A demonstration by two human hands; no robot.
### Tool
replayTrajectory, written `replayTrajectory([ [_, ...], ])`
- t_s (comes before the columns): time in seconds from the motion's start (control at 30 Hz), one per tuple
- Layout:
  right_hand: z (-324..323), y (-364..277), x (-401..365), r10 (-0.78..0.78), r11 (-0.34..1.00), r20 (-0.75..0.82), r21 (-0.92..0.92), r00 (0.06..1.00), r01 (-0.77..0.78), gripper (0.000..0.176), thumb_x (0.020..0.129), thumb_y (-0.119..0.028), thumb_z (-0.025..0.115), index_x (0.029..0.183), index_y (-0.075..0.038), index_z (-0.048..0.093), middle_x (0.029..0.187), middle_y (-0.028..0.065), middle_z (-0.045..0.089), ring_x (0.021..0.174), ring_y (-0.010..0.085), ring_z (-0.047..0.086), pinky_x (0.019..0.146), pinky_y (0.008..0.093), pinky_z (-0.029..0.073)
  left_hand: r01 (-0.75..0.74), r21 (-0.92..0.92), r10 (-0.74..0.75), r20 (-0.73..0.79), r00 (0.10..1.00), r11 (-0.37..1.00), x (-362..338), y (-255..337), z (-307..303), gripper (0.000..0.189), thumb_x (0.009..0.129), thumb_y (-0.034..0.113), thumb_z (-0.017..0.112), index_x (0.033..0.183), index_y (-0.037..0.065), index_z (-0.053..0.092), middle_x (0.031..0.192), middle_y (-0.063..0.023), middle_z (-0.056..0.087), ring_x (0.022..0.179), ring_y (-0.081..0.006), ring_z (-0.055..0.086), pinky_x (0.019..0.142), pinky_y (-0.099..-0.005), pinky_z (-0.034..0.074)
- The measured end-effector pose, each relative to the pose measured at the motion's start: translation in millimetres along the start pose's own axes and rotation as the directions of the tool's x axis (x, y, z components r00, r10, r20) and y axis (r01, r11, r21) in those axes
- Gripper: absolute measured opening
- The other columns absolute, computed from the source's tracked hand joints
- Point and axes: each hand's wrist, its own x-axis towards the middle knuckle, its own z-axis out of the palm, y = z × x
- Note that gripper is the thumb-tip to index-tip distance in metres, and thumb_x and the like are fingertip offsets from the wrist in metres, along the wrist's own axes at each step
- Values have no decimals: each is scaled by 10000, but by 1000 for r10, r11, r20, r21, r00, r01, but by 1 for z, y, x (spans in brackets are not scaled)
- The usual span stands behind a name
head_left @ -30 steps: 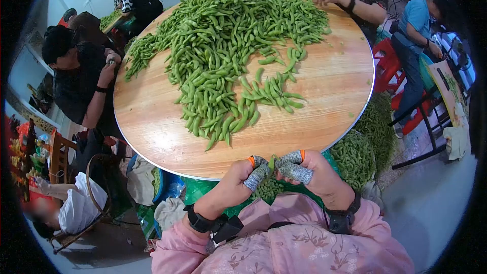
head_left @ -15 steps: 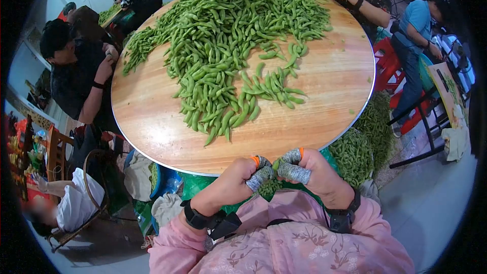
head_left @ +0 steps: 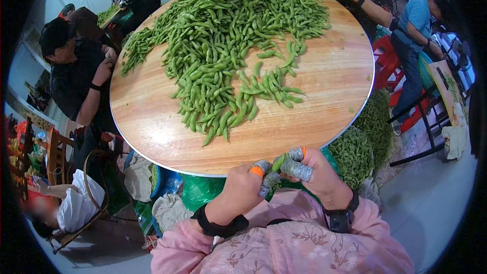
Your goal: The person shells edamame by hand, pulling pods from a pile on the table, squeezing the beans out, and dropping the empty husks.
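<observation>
A green edamame pod shows between my two hands, just off the table's near edge. My left hand is closed, its grey-wrapped fingers with an orange band pressed against the pod's left side. My right hand, wrapped on the fingers in the same way, pinches the pod from the other side. The fingertips partly hide it. Beyond my hands, a large heap of edamame pods covers the back and middle of the round wooden table.
Green stalks and pods are piled on the floor to the right of the table. A blue tub and green plastic lie below its left edge. People sit around, including one in black at the left. Red stools stand right.
My left hand has shifted right and turned, closing in toward my right hand. More of the pod now shows between them. The person at the back right has moved their hands.
</observation>
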Motion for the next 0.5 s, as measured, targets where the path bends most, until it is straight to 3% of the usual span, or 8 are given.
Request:
replayTrajectory([
  [0.07,7,5,2,-75,995,-20,67,997,76,143,778,-87,600,883,9,584,793,36,599,703,101,561,622,220,451,112,-575,-140,-4,990,810,1,1,2,141,805,178,548,842,42,547,623,-65,497,506,-179,475,471,-278,379],
  [0.1,9,7,3,-149,979,-44,133,988,153,143,777,-82,600,885,11,583,816,50,605,720,110,569,634,223,458,112,-576,-140,-3,990,810,-1,-1,6,141,805,178,548,842,42,547,623,-65,497,506,-179,475,471,-278,379],
  [0.17,5,15,4,-170,980,-22,99,985,171,138,791,-70,572,898,16,581,833,39,603,745,95,559,665,222,449,220,-872,-254,115,960,436,-6,-5,14,177,854,224,495,797,63,541,627,-3,477,483,-99,399,437,-225,312],
  [0.2,2,18,6,-189,980,1,66,982,189,137,804,-58,544,912,21,579,849,29,601,771,81,549,695,222,440,220,-872,-253,115,960,438,-6,-4,12,177,854,224,495,797,63,541,627,-3,477,483,-99,399,437,-225,312],
  [0.27,-1,22,7,-195,980,21,57,981,193,130,804,-50,539,905,21,579,839,29,601,761,82,548,684,222,439,415,-878,-334,475,814,-237,-6,0,8,217,873,252,476,769,69,527,624,34,459,495,-45,342,442,-186,260],
  [0.4,-3,18,8,-199,974,39,-104,979,202,102,800,-37,534,869,23,580,804,28,599,726,76,536,639,215,433,463,-855,-355,518,778,-232,-3,0,3,229,860,269,502,782,54,524,628,19,471,507,-47,358,454,-184,277],
  [0.47,4,5,4,-204,968,44,-139,978,208,91,796,-36,540,855,21,580,788,23,595,711,69,527,624,210,428,308,-865,-277,207,938,397,2,9,-3,248,852,271,517,751,45,528,616,21,478,520,-45,378,459,-187,295],
  [0.5,6,1,4,-208,961,48,-174,977,213,81,791,-35,546,840,19,581,771,17,592,696,62,517,608,205,422,305,-865,-279,203,939,398,3,7,-3,248,852,271,517,751,45,528,616,21,478,520,-45,378,459,-187,295],
])
